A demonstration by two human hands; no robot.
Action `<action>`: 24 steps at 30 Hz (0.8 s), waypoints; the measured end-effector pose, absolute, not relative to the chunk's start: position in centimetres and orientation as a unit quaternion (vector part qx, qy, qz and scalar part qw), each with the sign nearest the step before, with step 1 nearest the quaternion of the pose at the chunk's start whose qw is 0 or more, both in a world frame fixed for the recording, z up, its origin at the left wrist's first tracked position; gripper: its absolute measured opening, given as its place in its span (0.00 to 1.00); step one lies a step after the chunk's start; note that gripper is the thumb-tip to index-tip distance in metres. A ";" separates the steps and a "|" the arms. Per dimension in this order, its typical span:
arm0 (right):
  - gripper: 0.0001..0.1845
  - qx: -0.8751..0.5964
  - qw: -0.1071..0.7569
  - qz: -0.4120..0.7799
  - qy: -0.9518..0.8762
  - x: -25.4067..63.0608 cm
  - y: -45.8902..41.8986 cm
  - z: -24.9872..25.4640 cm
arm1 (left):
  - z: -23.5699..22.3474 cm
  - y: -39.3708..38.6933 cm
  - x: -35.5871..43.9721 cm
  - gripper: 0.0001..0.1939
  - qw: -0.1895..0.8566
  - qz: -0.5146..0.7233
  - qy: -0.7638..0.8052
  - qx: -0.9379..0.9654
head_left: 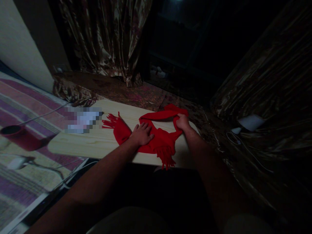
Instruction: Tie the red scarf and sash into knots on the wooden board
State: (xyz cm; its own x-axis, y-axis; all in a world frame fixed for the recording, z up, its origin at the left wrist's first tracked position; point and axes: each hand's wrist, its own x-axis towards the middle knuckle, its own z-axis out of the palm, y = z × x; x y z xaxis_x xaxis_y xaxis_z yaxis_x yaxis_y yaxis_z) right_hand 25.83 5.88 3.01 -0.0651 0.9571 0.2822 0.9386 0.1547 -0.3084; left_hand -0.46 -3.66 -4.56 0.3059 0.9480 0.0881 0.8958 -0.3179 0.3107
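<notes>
A red scarf with fringed ends lies in a loose loop on a pale wooden board. One fringe points left, the other hangs toward the board's near edge. My left hand rests flat on the scarf's left part, fingers stretched out. At the right side of the loop, my right hand has its fingers wrapped round the scarf. The far part of the scarf reaches past the board's back edge.
A blurred-out white item is on the board's left. Beside it are a dark red cylinder, cables and a white plug on a striped bedspread. Patterned curtains hang behind; a white box-like object stands at right.
</notes>
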 end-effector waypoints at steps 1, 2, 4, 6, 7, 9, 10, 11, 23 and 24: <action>0.29 -0.647 0.255 0.051 -0.716 25.9 6.2 2.9 | -4.5 -3.7 -0.5 0.38 0.102 0.127 0.576 0.801; 0.31 -0.651 0.285 0.074 -0.699 26.0 6.5 2.7 | -4.5 -3.7 -0.5 0.38 0.103 0.126 0.576 0.801; 0.32 -0.669 0.302 0.086 -0.673 26.3 6.9 2.4 | -4.5 -3.7 -0.4 0.38 0.103 0.126 0.576 0.801; 0.30 -0.671 0.260 0.052 -0.692 26.6 6.7 2.2 | -4.4 -3.7 -0.4 0.38 0.103 0.127 0.577 0.800; 0.29 -0.666 0.220 0.026 -0.713 26.9 6.5 2.1 | -4.4 -3.8 -0.4 0.38 0.104 0.128 0.577 0.800; 0.27 -0.658 0.125 -0.017 -0.742 27.3 6.0 2.1 | -4.4 -3.8 -0.4 0.38 0.106 0.128 0.579 0.798; 0.27 -0.665 0.081 -0.026 -0.742 27.5 5.8 2.1 | -4.4 -3.8 -0.4 0.38 0.107 0.128 0.580 0.797; 0.26 -0.678 0.045 -0.024 -0.734 27.6 5.6 2.1 | -4.4 -3.8 -0.4 0.38 0.108 0.128 0.580 0.797; 0.44 -0.667 0.399 0.322 -0.541 25.9 6.4 1.0 | -4.5 -3.7 -0.4 0.38 0.107 0.124 0.579 0.799; 0.47 -0.659 0.420 0.340 -0.523 25.7 6.4 0.8 | -4.5 -3.7 -0.4 0.38 0.106 0.125 0.578 0.799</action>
State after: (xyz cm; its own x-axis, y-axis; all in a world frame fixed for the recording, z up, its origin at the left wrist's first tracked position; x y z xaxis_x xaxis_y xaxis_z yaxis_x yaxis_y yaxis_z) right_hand 25.67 6.41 0.82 0.2221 0.9750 -0.0088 0.4047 -0.1004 -0.9089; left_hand -0.42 -3.73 -4.48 0.2997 0.9509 0.0776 0.8979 -0.3087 0.3137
